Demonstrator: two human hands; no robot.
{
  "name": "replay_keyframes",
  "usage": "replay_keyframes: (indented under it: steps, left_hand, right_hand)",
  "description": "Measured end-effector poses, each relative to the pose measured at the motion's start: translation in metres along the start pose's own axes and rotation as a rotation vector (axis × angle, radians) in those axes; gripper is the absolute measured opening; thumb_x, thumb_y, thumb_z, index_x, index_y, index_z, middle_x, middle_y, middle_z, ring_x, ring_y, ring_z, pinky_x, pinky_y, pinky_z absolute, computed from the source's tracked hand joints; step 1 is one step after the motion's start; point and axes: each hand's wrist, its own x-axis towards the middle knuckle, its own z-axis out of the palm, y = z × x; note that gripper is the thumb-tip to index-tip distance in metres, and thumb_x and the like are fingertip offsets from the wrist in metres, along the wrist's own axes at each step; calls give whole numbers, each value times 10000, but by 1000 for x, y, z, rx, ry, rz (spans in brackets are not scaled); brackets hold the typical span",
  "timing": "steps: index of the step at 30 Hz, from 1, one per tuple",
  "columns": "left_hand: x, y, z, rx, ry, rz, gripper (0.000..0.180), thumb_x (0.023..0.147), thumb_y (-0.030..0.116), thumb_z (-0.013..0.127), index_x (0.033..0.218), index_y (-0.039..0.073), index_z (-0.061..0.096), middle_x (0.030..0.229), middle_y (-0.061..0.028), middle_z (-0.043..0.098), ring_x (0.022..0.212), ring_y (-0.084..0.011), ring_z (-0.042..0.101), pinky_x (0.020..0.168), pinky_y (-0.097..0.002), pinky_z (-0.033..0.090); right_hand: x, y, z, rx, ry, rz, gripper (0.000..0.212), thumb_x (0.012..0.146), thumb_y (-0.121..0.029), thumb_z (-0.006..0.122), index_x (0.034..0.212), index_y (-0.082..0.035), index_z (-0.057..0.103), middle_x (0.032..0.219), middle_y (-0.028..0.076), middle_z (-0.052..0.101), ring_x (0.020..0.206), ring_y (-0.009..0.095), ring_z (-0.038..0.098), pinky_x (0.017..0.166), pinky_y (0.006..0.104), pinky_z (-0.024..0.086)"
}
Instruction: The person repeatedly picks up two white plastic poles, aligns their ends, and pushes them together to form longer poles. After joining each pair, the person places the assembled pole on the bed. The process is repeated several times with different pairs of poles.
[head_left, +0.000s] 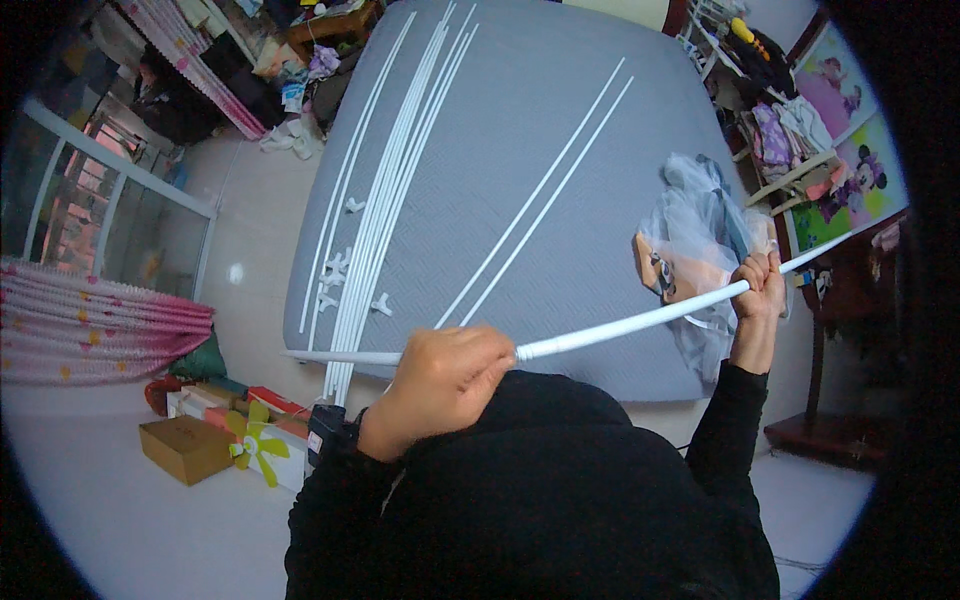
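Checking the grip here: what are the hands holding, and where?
Both grip one long white rod: left hand at its middle joint, right hand nearer its far end.

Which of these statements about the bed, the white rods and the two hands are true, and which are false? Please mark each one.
1. Both hands hold the same long white rod. True: the left hand grips it near the middle and the right hand grips it further along.
2. The bed has a red cover. False: the cover is grey.
3. A bundle of white rods lies on the left part of the bed. True.
4. The brown cardboard box stands on the bed. False: it stands on the floor, at the lower left.
5. Two separate rods lie slanted across the bed. True.
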Motion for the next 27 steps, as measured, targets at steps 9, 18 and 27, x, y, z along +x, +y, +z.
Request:
replay_keyframes:
  steps: [9,18,27]
  left_hand:
    - [-5,-6,10,-9,11,-98,33,821,32,599,813,1,594,636,-103,550,551,-238,541,505,-332,392]
    - [1,6,17,-116,-100,-172,80,872,69,552,868,12,607,670,-103,566,549,-223,540,514,-334,401]
    - [1,13,16,-145,-221,-375,132,879,107,576,970,13,588,752,-106,594,634,-191,565,582,-327,433]
  right_hand:
    - [-1,-2,1,20,39,-2,482,957,-369,479,570,-131,320,496,-32,251,394,86,237,369,238,219]
    - [1,-7,-4,43,59,-138,362,975,-316,441,727,-65,361,614,20,318,503,118,319,433,248,299]
    - [25,-21,-19,90,95,-207,226,976,-205,382,865,-13,425,638,24,331,472,118,307,395,250,291]
